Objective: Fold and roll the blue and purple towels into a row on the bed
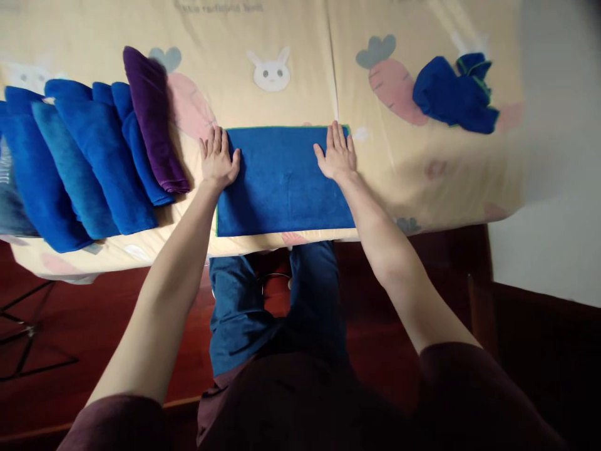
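Observation:
A blue towel (282, 181) with thin green edging lies flat as a wide rectangle in front of me. My left hand (219, 160) rests palm down at its upper left edge, fingers stretched out and thumb on the cloth. At the upper right corner my right hand (336, 153) lies flat too, its fingers pointing away from me. Neither hand grips anything. The towel's near edge runs close to the edge of the bed-like surface.
Several rolled towels in blues stand in a row at the left, with a purple rolled towel (153, 119) at their right end. A crumpled blue cloth (453, 94) lies at the far right. The cream printed sheet (300, 94) covers the surface. Black metal legs (30, 329) show at lower left.

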The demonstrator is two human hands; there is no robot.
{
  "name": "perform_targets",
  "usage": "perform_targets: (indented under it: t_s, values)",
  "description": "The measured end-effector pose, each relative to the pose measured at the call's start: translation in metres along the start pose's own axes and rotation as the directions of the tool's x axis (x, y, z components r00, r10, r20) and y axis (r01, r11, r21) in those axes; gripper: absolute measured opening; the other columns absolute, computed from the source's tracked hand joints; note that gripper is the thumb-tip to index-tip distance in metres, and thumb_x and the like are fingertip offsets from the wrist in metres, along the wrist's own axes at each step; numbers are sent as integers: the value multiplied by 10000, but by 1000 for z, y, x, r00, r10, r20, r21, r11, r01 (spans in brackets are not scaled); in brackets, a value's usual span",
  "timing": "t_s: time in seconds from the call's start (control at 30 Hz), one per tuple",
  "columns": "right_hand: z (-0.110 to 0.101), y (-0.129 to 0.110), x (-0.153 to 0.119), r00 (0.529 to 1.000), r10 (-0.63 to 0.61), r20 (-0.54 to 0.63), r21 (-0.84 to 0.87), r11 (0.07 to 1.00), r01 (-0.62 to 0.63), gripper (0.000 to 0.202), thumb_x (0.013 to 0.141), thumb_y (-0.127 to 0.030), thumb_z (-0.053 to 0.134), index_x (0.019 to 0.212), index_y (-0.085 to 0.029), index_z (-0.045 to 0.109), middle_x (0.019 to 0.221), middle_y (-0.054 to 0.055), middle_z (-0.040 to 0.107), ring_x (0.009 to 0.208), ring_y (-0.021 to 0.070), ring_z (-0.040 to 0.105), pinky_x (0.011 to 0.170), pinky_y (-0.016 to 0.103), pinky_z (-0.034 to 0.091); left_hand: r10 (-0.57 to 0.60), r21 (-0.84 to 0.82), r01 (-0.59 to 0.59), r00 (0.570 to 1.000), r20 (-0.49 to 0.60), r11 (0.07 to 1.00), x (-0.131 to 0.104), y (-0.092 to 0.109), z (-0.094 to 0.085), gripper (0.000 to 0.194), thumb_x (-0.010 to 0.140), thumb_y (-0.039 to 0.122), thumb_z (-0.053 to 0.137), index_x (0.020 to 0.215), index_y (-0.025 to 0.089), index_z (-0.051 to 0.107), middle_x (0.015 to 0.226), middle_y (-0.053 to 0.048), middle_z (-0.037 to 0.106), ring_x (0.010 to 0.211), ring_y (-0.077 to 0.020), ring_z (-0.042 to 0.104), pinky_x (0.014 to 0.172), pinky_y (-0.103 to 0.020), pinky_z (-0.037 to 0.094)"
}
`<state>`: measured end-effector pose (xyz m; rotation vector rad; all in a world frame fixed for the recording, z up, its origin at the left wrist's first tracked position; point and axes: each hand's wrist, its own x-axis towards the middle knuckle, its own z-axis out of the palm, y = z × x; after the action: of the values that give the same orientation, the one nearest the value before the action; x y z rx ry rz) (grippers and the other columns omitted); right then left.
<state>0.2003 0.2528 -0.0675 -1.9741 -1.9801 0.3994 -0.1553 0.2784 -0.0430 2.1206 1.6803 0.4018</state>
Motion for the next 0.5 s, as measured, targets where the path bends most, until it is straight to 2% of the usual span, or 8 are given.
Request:
perform_targets:
  t_s: [0.07,0.13,0.23,0.3,0.4,0.5]
  values:
    - [-6,-28,-12,1000,-14,-9,11,1000,14,722,1054,-506,328,1615,-60,244,1706,174,164,1594,353,60,1248,683,23,47,-2,-47,999,-1,999,-13,18,2,765,1004,537,370,1627,108,254,1714,-126,144,1591,-319,-61,1266,-563,-132]
    - [-7,-71,-37,999,-50,-14,18,999,51,710,1050,-465,350,1625,-69,225,1713,158,148,1596,353,7,1253,677,2,145,-10,-145,989,-4,989,-36,43,11,746,1003,495,379,1629,109,252,1717,-119,128,1590,-308,-76,1269,-556,-135]
    - [3,-138,-88,986,-159,52,64,986,156,669,1036,-355,381,1648,-148,207,1719,78,159,1603,292,-1,1299,580,-12,269,-26,-268,962,38,963,-77,76,33,695,1003,413,366,1633,139,259,1712,-95,161,1597,-271,-5,1297,-524,-78]
    - [14,-164,-119,973,-190,129,102,979,177,659,1031,-318,381,1655,-207,199,1712,28,195,1605,257,33,1316,536,5,291,-44,-289,954,66,956,-100,88,44,663,1005,372,347,1628,153,283,1704,-92,200,1596,-258,60,1308,-516,-22]
    - [22,-165,-149,975,-151,163,113,985,134,663,1032,-318,378,1655,-186,193,1708,53,205,1601,251,93,1318,523,40,267,-58,-264,963,38,963,-119,89,48,612,1022,352,301,1603,167,348,1686,-98,256,1590,-252,135,1305,-528,39]
    - [19,-138,-163,985,-144,94,80,987,137,655,1051,-354,353,1643,-116,204,1708,106,185,1600,248,107,1311,522,52,247,-43,-247,969,-15,968,-129,76,39,585,1042,349,262,1580,155,389,1673,-107,293,1582,-249,179,1298,-534,69]
